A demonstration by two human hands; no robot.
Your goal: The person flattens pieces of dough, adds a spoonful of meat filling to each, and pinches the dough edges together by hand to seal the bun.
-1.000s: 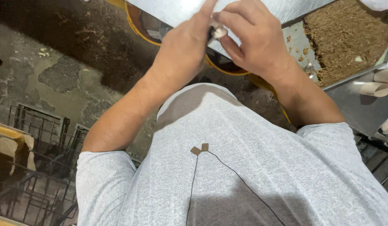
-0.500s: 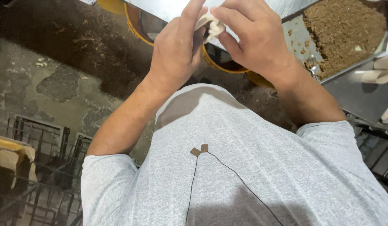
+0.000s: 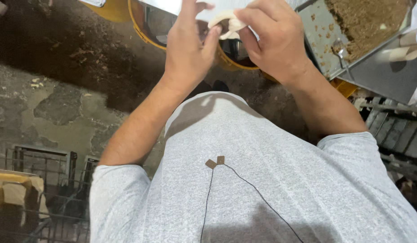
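Head view, only one camera: both bare hands raised together near top centre, over a yellow-rimmed round bucket (image 3: 226, 60). Left hand (image 3: 188, 49) has fingers stretched upward with the thumb pressed in against a small pale dough-like wrapper (image 3: 226, 20); right hand (image 3: 274, 40) curls its fingers over the same wrapper from the other side, so both are pinching it between them. Wrapper sits right at the fingertips, folded, a dark bit showing in its fold, can't tell what it is. Behind the hands a white sheet or board (image 3: 172, 5) runs along the top edge. To the right, a metal tray (image 3: 323, 33) holds brown crumbly filling (image 3: 368, 20), scattered crumbs on its bare floor and a metal spoon (image 3: 341, 51) lying near the edge. Pale rolled pieces (image 3: 404, 51) lie at far right on a grey metal surface. Below, grey t-shirt (image 3: 262, 189) fills the lower frame with a thin black cable (image 3: 253, 186) and two small brown tags clipped on the chest. Floor (image 3: 60, 103) is dark, stained, cracked concrete. Black wire crates (image 3: 42, 166) at lower left, something yellow beside them.
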